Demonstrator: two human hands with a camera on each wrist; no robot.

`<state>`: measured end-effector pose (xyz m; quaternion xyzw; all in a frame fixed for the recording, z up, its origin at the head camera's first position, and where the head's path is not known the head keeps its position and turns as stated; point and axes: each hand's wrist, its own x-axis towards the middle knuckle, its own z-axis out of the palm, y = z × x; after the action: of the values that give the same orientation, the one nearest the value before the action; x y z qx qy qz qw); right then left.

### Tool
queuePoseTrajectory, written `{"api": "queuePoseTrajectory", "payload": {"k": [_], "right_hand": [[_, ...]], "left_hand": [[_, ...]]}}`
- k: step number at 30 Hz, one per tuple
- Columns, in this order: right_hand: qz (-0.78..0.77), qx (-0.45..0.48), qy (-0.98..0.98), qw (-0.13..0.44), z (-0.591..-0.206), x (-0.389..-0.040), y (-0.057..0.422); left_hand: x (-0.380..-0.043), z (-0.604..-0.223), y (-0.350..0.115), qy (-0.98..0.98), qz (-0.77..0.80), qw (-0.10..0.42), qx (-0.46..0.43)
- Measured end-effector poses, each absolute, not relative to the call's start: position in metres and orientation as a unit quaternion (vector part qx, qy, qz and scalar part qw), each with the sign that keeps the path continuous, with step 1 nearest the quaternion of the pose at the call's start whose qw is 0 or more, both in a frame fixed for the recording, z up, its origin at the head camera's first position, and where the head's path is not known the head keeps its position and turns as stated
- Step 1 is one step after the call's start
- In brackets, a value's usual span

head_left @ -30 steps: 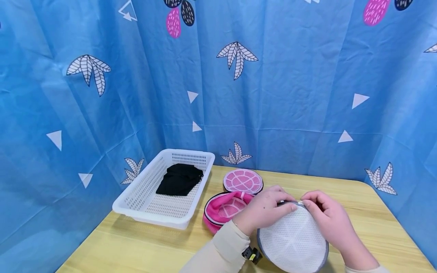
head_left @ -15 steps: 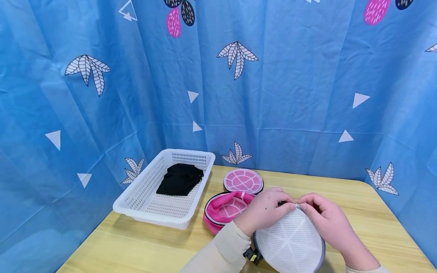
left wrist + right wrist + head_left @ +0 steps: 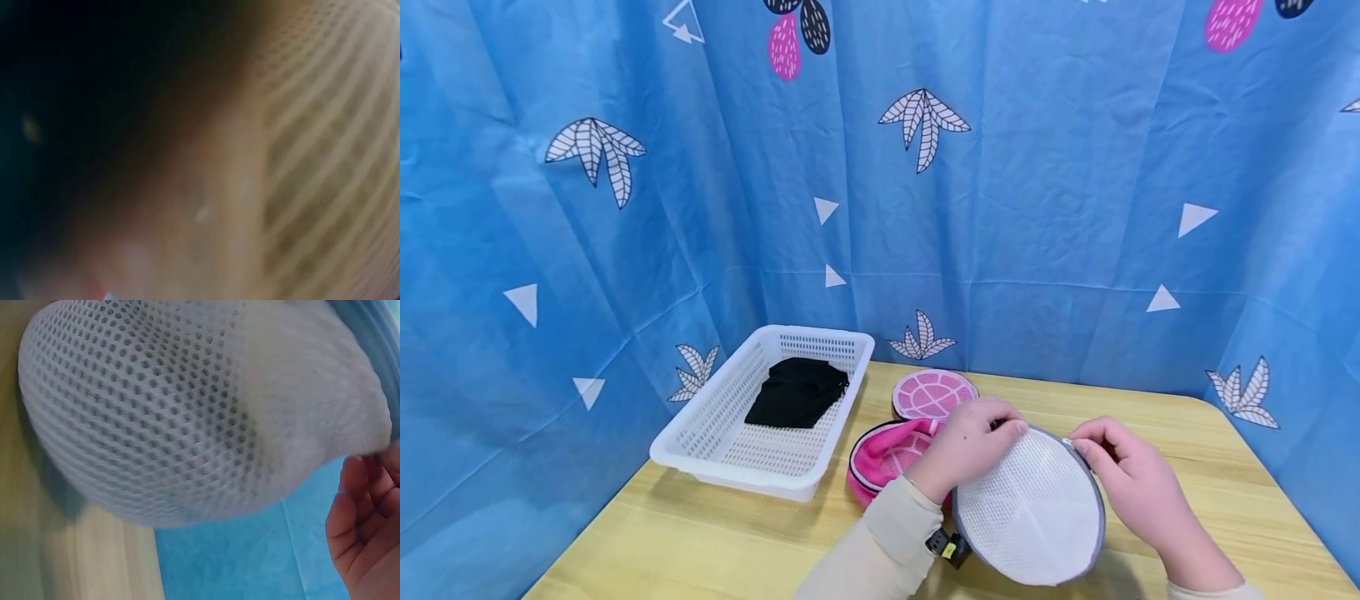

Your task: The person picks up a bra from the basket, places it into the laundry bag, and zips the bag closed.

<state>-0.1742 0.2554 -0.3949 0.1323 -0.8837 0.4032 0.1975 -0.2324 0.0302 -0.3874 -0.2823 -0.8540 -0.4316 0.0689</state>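
Two bare hands are working at the edge of a round white mesh bag with grey fabric trim [image 3: 1033, 508], which the person is holding tilted above a pale wood-grain tabletop [image 3: 700, 550]. The left hand [image 3: 973, 442] is pinching the upper-left rim between thumb and curled fingers; the right hand [image 3: 1131, 475] is pinching the upper-right rim beside a small white tab [image 3: 1067, 442]. The step in hand is, by judgement, the handling of the rim fastening; the next move is probably calling for a steady left hold while the right fingers are following the trim. Beyond the left forearm, an open, round, bright-pink mesh bag with dark trim [image 3: 880, 458] is lying partly covered. The left wrist view is showing mostly blur and darkness, so its fingers are going unseen there. In the right wrist view, the frame is cutting off the hand, and the mesh is hiding the bag's interior; whether it is containing anything cannot be told.
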Motion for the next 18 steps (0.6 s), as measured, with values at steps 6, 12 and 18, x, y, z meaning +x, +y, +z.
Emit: {"api": "queuePoseTrajectory", "payload": {"k": [6,12,18], "right_hand": [[0.402,0.099,-0.886,0.208,-0.3936,-0.1768,0.2603],[0.400,0.063,-0.888,0.216,-0.3942,-0.1787,0.2620],[0.401,0.043,-0.889,0.218,-0.3909,-0.1777,0.2634]], "left_hand": [[-0.2348,-0.3852,0.0263,-0.851,-0.451,0.063,-0.262],[-0.2333,-0.3844,0.0277,-0.825,-0.475,0.039,-0.303],[-0.2311,-0.3830,0.0278,-0.807,-0.476,-0.007,-0.350]]}}
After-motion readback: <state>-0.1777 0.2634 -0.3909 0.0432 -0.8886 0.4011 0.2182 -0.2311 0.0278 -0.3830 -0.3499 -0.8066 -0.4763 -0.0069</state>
